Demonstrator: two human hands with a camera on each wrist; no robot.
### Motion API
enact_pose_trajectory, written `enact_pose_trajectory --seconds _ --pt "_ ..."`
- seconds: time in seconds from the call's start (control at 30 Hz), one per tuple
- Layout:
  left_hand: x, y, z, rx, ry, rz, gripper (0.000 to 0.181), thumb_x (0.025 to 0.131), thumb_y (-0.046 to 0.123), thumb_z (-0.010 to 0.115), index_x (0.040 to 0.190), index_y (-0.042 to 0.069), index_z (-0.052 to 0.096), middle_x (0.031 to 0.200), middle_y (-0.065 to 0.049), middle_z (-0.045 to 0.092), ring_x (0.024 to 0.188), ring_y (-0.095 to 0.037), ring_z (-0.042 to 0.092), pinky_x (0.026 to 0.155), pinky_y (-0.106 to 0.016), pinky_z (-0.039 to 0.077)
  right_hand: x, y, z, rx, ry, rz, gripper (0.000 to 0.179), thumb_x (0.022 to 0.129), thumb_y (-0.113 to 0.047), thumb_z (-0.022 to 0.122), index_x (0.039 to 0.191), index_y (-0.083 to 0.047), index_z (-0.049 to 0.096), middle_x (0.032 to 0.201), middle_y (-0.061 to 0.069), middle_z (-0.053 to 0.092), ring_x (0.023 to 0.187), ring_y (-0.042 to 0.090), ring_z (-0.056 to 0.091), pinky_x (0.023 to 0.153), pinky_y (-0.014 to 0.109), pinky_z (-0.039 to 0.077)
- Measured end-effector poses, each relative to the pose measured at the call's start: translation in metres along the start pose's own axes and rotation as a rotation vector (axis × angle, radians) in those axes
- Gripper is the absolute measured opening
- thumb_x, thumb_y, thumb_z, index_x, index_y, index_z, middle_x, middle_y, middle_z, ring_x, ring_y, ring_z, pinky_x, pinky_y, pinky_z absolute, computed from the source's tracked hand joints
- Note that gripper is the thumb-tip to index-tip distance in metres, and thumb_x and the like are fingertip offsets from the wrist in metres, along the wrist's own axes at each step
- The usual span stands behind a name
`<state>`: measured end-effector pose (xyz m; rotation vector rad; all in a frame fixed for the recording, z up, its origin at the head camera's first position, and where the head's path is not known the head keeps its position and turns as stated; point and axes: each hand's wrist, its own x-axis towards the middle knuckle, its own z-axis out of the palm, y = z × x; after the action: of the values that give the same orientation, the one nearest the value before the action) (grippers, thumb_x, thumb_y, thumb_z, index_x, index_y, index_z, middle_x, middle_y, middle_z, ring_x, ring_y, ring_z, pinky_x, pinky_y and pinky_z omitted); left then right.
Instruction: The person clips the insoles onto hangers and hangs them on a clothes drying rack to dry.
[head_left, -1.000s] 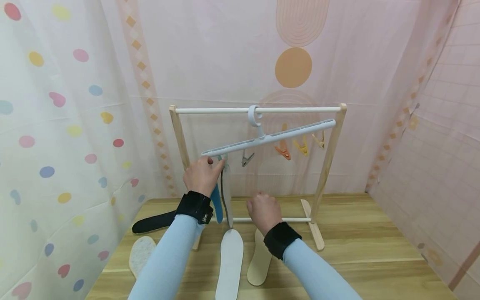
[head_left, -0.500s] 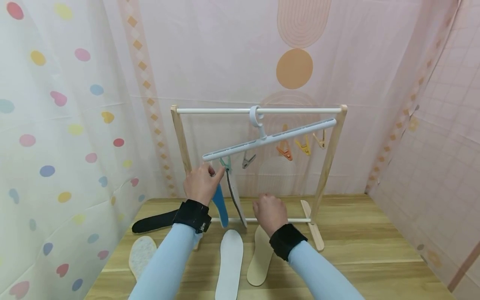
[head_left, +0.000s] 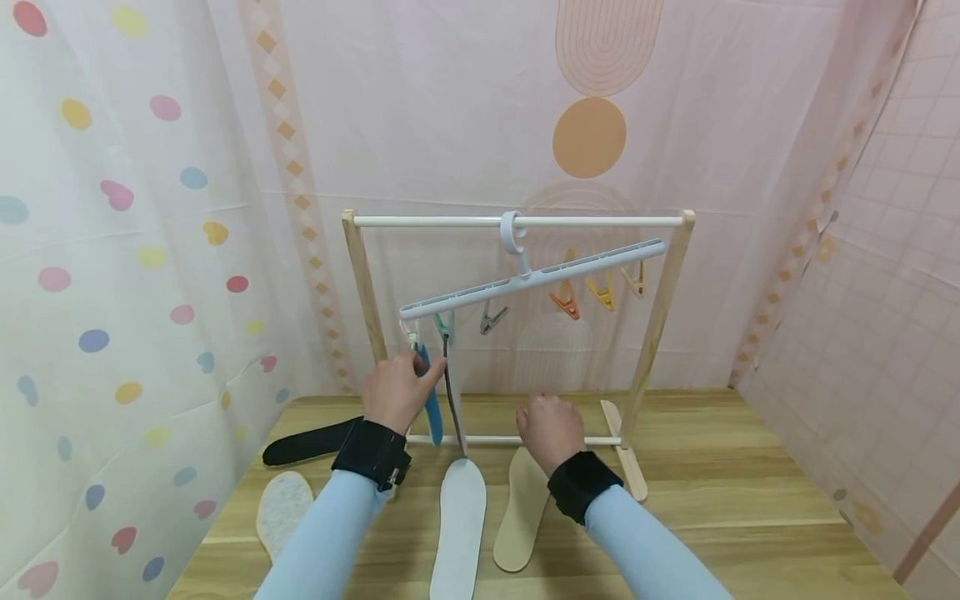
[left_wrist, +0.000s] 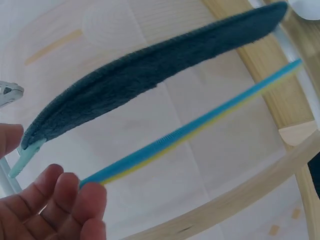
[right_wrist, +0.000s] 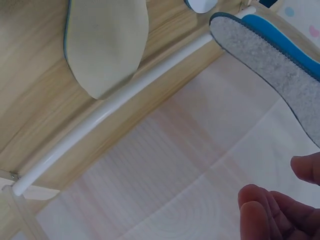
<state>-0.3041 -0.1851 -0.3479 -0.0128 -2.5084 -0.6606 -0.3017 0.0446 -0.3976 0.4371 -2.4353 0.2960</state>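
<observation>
the blue insole is the thing nearest to the left hand. it hangs just to the right of this hand, its upper end by the fingertips and the rest going down past them. its long axis is almost vertical, the lower end a little to the right, and it is seen nearly on its edge. above the left hand, a whitish clip at the low end of the tilted hanger seems to hold it. the right hand is well apart from it.

farther right of the left hand, the grey insole hangs from the green clip, with its long axis also close to upright.

the left hand is raised, with its back toward the head camera; thumb and fingers are apart, the fingers softly bent. whether they touch the blue insole, i cannot tell. the right hand is lower, above the far end of the beige insole; its fingers curl loosely, the thumb is apart, and they hold nothing.
</observation>
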Motion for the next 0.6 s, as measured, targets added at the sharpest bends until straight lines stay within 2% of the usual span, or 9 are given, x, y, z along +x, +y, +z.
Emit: enact_pose_trajectory --seconds 0.17,0.23,0.4,0.6 --pt "-0.007 -0.004 0.003 0.021 -0.034 0.031 0.044 0.092 0.049 0.065 0.077 0.008 0.069 0.057 -0.001 0.056 0.049 -0.017 0.050 0.045 -0.031 0.038 -0.002 0.003 0.000 -0.005 -0.032 0.031 0.032 0.086 -0.021 0.077 0.066 -0.005 0.058 0.058 0.004 0.054 0.047 0.017 0.054 0.043 0.033 0.045" --pt "-0.010 -0.006 0.004 0.026 -0.047 0.044 0.043 0.092 0.048 0.066 0.079 0.008 0.070 0.057 0.000 0.056 0.048 -0.016 0.050 0.044 -0.030 0.038 -0.003 0.004 0.000 -0.006 -0.041 0.040 0.036 0.086 -0.022 0.077 0.061 -0.007 0.056 0.057 0.002 0.052 0.047 0.017 0.053 0.043 0.034 0.045" --pt "-0.017 -0.008 0.006 0.010 -0.089 0.044 0.040 0.091 0.045 0.068 0.080 0.007 0.070 0.058 0.000 0.056 0.049 -0.016 0.050 0.043 -0.029 0.038 -0.004 0.008 0.000 0.000 -0.075 0.056 0.049 0.087 -0.022 0.076 0.052 -0.013 0.044 0.051 -0.003 0.041 0.045 0.012 0.042 0.041 0.030 0.039" --pt "-0.023 -0.012 0.009 0.007 -0.119 0.041 0.038 0.090 0.044 0.070 0.080 0.007 0.069 0.058 0.000 0.055 0.049 -0.015 0.049 0.042 -0.029 0.038 -0.008 0.011 0.002 0.016 -0.121 0.096 0.053 0.086 -0.020 0.076 0.050 -0.014 0.037 0.051 -0.005 0.031 0.045 0.011 0.034 0.040 0.028 0.034"
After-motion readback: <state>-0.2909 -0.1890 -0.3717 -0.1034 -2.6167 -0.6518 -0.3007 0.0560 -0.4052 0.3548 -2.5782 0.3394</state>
